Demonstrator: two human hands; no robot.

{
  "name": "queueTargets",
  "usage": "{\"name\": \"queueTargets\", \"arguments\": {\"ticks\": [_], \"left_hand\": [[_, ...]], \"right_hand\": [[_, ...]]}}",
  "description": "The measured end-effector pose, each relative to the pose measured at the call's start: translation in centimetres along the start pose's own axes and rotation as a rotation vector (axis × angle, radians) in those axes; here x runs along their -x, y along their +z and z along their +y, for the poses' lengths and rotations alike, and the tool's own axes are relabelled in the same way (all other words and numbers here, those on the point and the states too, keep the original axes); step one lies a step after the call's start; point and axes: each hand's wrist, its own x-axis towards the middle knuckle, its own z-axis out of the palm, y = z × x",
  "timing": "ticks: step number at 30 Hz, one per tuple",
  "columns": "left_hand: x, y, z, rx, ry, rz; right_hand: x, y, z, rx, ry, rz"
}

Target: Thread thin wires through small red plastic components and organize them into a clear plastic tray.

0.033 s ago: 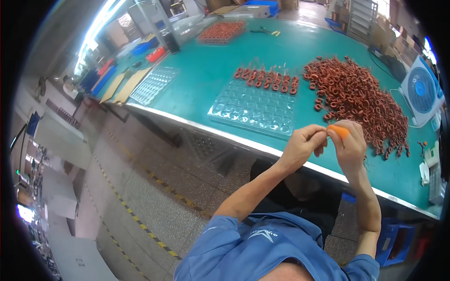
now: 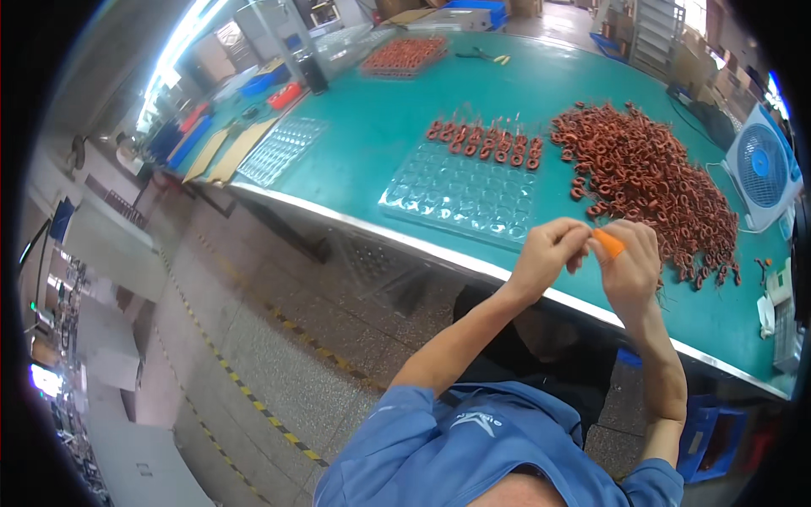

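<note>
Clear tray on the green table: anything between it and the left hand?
Nothing visible. The left hand is right by the near right corner of the clear tray, with nothing else showing between them. The heap of reddish rings lies right of the tray, off that path.

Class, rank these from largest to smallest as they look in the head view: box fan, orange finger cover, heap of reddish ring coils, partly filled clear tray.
1. Heap of reddish ring coils
2. Partly filled clear tray
3. Box fan
4. Orange finger cover
</note>
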Motion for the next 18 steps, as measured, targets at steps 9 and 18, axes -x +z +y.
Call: {"name": "queueTargets", "arguments": {"ticks": [9, 18], "left_hand": [[-0.3, -1.3, -0.4, 0.12, -0.047, 0.131], [0.5, -2.6, -0.2, -0.059, 0.069, -0.069]], "right_hand": [[0.4, 3.3, 0.6, -0.542, 0.797, -0.063], [4.5, 3.0, 1.7, -0.861, 1.029, -0.107]]}}
